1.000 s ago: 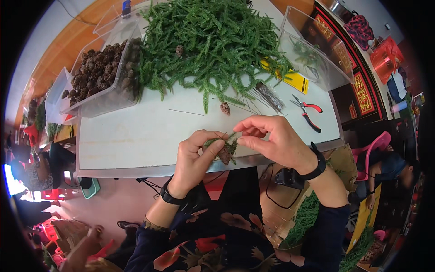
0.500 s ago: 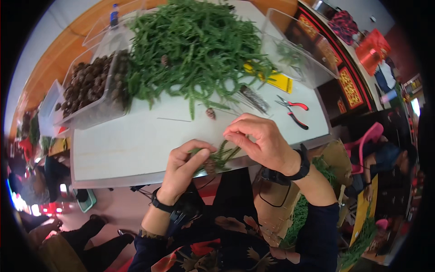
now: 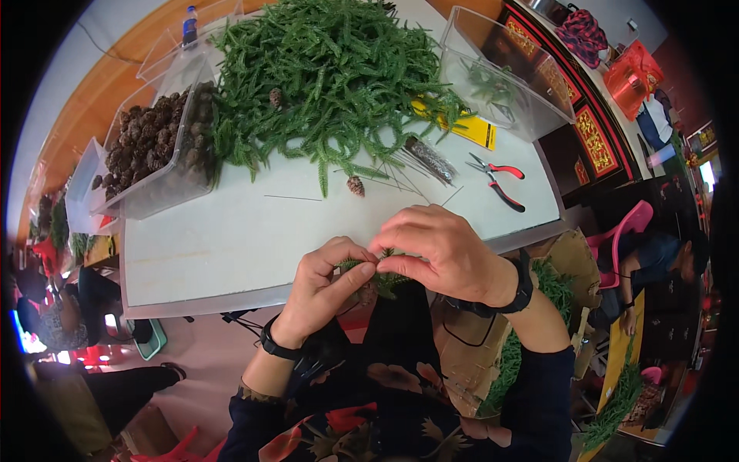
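Observation:
My left hand (image 3: 327,281) is closed in a pinch on a green artificial pine sprig (image 3: 392,285), above my lap at the table's near edge. A brown pine cone (image 3: 368,294) sits against the sprig, just under the left fingertips. My right hand (image 3: 446,258) is closed too, thumb and forefinger meeting at the sprig beside the left fingertips; whatever is pinched there is hidden. Beyond the hands, a loose pine cone (image 3: 355,185) and a thin wire (image 3: 292,198) lie on the white table (image 3: 208,254).
Pliers with red-black handles (image 3: 504,192) lie right, near a bundle of wires (image 3: 431,162) and a yellow packet (image 3: 477,132). A heap of green sprigs (image 3: 323,77) covers the back, between a clear bin of pine cones (image 3: 154,200) and another clear bin (image 3: 531,115). A cardboard box (image 3: 469,369) stands lower right.
My right hand has moved slightly left and down, its fingertips now meeting the left ones. The sprig and cone have shifted a little to the right.

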A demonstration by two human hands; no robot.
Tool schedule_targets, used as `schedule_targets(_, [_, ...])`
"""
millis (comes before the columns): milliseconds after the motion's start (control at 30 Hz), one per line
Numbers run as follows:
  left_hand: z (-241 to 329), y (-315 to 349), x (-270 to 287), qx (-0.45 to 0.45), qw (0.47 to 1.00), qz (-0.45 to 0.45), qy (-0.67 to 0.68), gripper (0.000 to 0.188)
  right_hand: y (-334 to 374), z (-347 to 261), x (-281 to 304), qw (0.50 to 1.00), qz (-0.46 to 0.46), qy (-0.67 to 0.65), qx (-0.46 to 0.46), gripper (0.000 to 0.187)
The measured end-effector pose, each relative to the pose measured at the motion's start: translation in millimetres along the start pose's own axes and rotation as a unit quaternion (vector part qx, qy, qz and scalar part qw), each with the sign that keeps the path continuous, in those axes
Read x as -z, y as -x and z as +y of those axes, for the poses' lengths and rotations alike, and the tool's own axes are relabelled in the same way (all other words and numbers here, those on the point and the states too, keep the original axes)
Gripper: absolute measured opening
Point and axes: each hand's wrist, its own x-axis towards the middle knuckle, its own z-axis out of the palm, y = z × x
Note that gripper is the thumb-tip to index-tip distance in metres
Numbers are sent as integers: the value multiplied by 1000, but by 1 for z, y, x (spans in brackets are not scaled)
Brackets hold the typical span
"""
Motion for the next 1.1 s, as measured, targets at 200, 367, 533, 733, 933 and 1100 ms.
schedule_targets(200, [0, 3, -1, -14, 1000, 4, -26, 12, 2, -3, -10, 1000, -4, -1, 14, 18])
schedule_targets(367, [-8, 2, -7, -33, 998, 24, -48, 12, 9, -3, -17, 997, 25, 67, 14, 12])
schedule_targets(533, [-14, -1, -4, -42, 998, -1, -49, 10, 12, 0, -15, 993, 24, 114, 24, 17])
schedule_targets(733, [5, -4, 1, 90, 984, -112, 102, 9, 13, 14, -5, 980, -26, 139, 141, 18])
schedule_targets(933, [5, -6, 3, 139, 979, -124, 77, 9, 12, 13, -1, 963, -38, 187, 192, 15])
schedule_targets(1100, [3, -7, -10, -196, 876, 27, -440, 10, 13, 4, -15, 980, -106, 168, 3, 18])
